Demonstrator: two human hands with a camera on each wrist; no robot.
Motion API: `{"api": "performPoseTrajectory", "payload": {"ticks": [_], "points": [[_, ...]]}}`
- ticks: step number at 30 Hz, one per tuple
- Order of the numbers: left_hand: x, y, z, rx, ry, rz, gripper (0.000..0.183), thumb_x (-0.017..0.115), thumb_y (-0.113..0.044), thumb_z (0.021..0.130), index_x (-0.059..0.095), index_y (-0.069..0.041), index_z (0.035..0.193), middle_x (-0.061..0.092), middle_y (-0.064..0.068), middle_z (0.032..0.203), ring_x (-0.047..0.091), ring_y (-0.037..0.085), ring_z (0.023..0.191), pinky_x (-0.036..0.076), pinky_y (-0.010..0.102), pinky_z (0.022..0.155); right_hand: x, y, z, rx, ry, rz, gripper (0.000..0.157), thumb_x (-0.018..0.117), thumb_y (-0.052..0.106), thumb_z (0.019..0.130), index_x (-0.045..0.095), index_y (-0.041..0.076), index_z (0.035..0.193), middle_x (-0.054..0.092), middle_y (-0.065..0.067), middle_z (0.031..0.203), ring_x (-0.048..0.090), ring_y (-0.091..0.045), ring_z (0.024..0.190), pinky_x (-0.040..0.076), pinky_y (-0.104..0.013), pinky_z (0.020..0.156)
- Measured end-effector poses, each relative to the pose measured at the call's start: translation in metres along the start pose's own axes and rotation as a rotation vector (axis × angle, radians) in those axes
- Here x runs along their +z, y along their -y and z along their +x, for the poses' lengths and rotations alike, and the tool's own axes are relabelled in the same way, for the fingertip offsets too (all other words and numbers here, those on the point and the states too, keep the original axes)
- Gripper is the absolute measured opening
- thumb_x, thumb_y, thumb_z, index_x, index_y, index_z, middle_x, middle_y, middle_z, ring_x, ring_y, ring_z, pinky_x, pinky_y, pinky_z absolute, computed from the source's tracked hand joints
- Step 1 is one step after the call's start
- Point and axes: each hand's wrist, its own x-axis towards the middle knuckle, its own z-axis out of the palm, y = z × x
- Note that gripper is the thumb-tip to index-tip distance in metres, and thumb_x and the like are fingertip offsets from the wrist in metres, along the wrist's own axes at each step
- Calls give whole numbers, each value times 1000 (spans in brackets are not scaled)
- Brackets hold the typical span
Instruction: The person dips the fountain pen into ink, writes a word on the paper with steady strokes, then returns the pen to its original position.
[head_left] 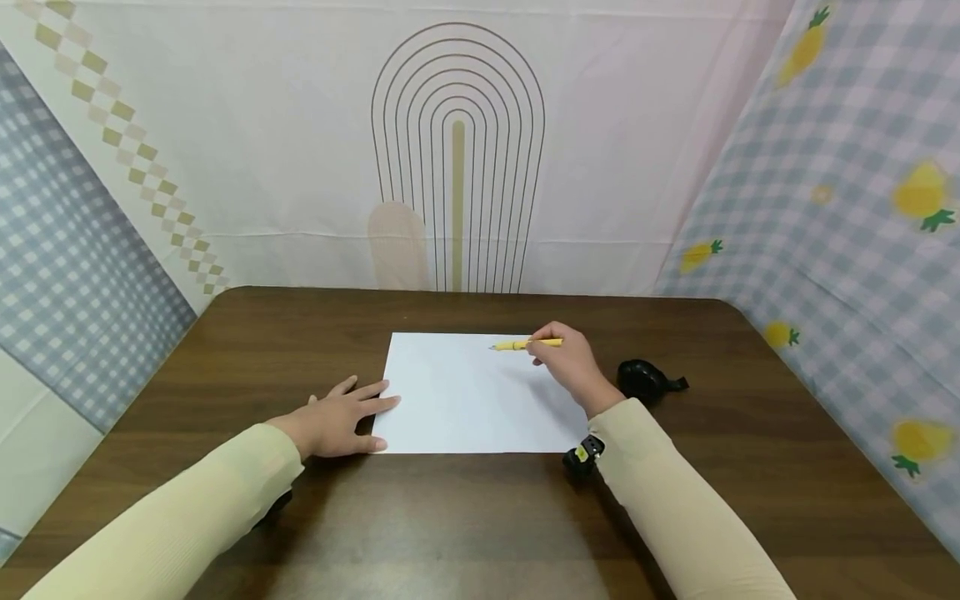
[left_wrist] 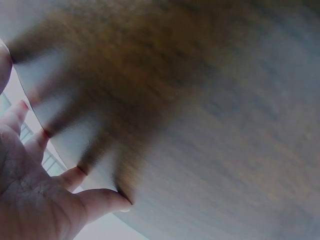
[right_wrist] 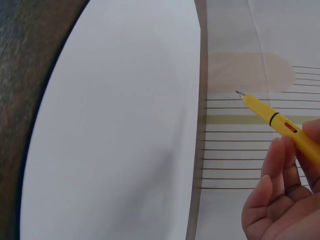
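A blank white sheet of paper (head_left: 457,400) lies on the brown table. My left hand (head_left: 337,423) rests at its left edge with the fingers spread and straight, the fingertips reaching onto the sheet. In the left wrist view the palm (left_wrist: 35,200) and the splayed fingers show against the wood. Over the upper right of the paper, my right hand (head_left: 573,367) pinches a yellow fountain pen (head_left: 512,344). The right wrist view shows the pen's metal nib (right_wrist: 240,93) uncovered and held clear of the sheet, with a black ring round the pen's yellow body.
To the right of my right hand, a rounded black object (head_left: 641,381) with a short tab lies on the wood-grain table (head_left: 450,525). A white patterned cloth (head_left: 285,150) hangs behind the table, and a blue checked cloth (head_left: 840,250) with yellow pineapples hangs along the right side.
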Motion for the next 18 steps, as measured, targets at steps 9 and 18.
{"api": "performPoseTrajectory", "payload": {"ticks": [9,18], "points": [[0,-1,-2,0,-5,-4,70,61,-52,91,37,-24,151,19,5,161,8,49,143,13,83,93,11,4,2,-17,27,9,17,61,19,92,63,7,103,61,-11,112,59,-24,90,46,-38,85],[-1,-2,-1,-2,-4,-9,70,61,-51,91,38,-24,150,19,5,161,8,49,143,13,83,93,18,8,5,-17,42,4,17,61,18,91,63,7,103,61,-11,111,59,-24,89,46,-36,84]]}}
